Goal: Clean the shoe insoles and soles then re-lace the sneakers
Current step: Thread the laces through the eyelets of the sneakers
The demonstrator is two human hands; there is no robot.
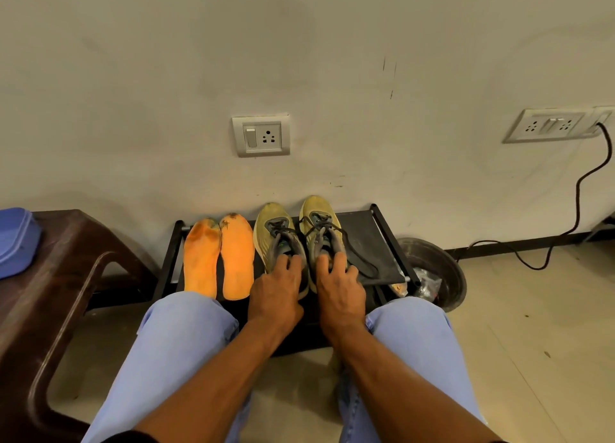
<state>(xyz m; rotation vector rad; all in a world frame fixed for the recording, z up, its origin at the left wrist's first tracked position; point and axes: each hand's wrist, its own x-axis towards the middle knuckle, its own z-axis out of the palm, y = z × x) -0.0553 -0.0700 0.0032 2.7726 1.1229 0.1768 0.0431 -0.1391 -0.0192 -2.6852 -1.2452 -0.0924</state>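
Each hand gripped a sneaker's collar, left hand (276,284) and right hand (337,284) (orange insoles (218,256) out beside them), so cleaning seemingly came next.

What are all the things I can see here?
Sneakers: two, yellow-green, dark laces, side by side on rack.
Insoles: two, orange, stained, on rack left of sneakers.
Rack: one, black, against wall.
Stool: one, brown, left.
Blue thing: one, on stool.
Bowl: one, dark, floor right of rack.
Sockets: two, grey, on wall.
Cable: one, black, from right socket to floor.
Left hand: on left sneaker's opening.
Right hand: on right sneaker's opening.
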